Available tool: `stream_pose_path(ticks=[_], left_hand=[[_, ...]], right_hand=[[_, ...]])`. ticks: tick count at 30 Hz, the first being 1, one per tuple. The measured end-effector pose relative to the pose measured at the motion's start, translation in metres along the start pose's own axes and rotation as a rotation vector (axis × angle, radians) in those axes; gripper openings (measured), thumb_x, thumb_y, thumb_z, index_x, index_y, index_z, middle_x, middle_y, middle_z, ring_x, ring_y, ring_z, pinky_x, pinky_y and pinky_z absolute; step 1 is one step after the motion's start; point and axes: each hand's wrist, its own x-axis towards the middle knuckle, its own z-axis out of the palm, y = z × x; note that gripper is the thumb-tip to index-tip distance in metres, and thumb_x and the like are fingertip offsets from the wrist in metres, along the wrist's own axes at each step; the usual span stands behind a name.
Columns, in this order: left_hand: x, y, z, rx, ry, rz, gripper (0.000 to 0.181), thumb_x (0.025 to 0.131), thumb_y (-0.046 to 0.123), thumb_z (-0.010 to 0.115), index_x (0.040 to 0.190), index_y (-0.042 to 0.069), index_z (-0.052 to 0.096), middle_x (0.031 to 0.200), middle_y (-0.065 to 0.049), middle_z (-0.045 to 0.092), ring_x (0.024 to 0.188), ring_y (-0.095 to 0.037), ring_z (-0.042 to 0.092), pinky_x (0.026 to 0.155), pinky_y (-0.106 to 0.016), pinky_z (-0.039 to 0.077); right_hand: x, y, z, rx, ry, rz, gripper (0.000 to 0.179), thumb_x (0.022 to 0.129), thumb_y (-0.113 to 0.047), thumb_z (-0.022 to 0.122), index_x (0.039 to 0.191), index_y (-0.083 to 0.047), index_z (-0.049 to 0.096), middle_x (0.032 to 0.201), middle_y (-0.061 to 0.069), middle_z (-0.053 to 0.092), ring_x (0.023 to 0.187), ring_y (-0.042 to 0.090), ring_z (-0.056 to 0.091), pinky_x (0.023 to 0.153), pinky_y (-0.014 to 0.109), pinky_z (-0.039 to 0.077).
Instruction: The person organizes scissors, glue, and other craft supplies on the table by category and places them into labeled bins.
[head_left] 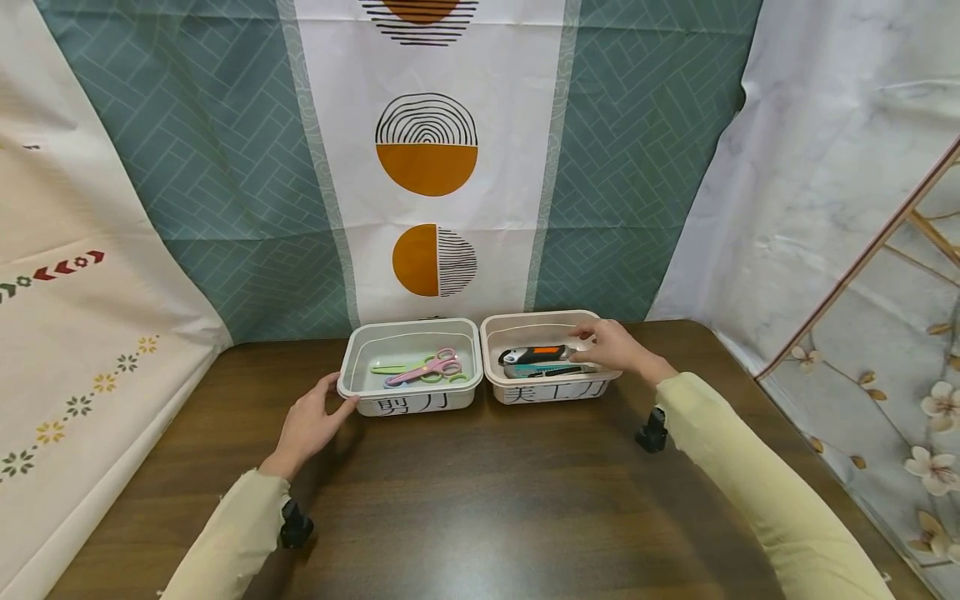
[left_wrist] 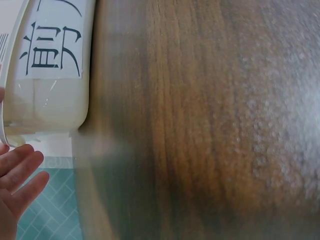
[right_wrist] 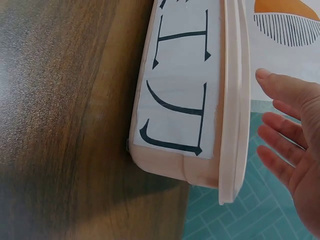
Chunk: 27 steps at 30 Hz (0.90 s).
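Observation:
A white plastic basket (head_left: 352,398) with scissors stands left of a second one, the utility-knife basket (head_left: 489,379). My left hand (head_left: 309,425) is at the left basket's near left corner, thumb at the rim and fingers fairly straight along its side. In the left wrist view these fingers (left_wrist: 22,167) show beside the basket's corner. My right hand (head_left: 611,346) reaches over the right basket's right rim, fingertips close to a black-and-orange utility knife (head_left: 534,355). Thumb and fingers (right_wrist: 280,127) are apart with nothing between them in the right wrist view.
Pink-handled scissors (head_left: 427,367) lie across green scissors (head_left: 397,368) in the left basket. Teal and black cutters (head_left: 543,371) lie below the utility knife. Both baskets carry front labels and stand on a brown wooden table (head_left: 480,500), before a patterned cloth (head_left: 442,275).

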Motion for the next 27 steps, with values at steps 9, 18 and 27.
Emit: stream_pose_path(ticks=[9, 18, 27], left_hand=[[0.001, -0.001, -0.002, 0.005, -0.006, 0.0, 0.063, 0.087, 0.043, 0.056, 0.129, -0.001, 0.041, 0.116, -0.023, 0.055, 0.102, -0.036, 0.054, 0.084, -0.053, 0.04], [-0.001, -0.003, -0.004, 0.004, 0.005, 0.006, 0.062, 0.087, 0.042, 0.056, 0.128, -0.003, 0.042, 0.116, -0.023, 0.055, 0.106, -0.036, 0.052, 0.086, -0.053, 0.04], [-0.002, -0.002, -0.009, 0.031, -0.01, 0.001, 0.066, 0.085, 0.042, 0.059, 0.129, -0.004, 0.04, 0.122, -0.026, 0.051, 0.111, -0.039, 0.049, 0.088, -0.054, 0.038]], right_hand=[[-0.009, -0.004, -0.008, 0.014, 0.003, -0.011, 0.044, 0.075, -0.018, 0.073, 0.113, 0.001, 0.061, 0.108, 0.014, 0.062, 0.097, 0.028, 0.056, 0.084, 0.045, 0.045], [-0.02, -0.005, -0.012, 0.048, 0.025, -0.032, 0.05, 0.073, -0.022, 0.076, 0.113, 0.002, 0.06, 0.108, 0.014, 0.063, 0.095, 0.026, 0.056, 0.084, 0.047, 0.044], [-0.032, -0.003, -0.013, 0.018, 0.031, -0.054, 0.05, 0.071, -0.023, 0.077, 0.111, 0.002, 0.061, 0.102, 0.012, 0.064, 0.093, 0.028, 0.056, 0.081, 0.046, 0.044]])
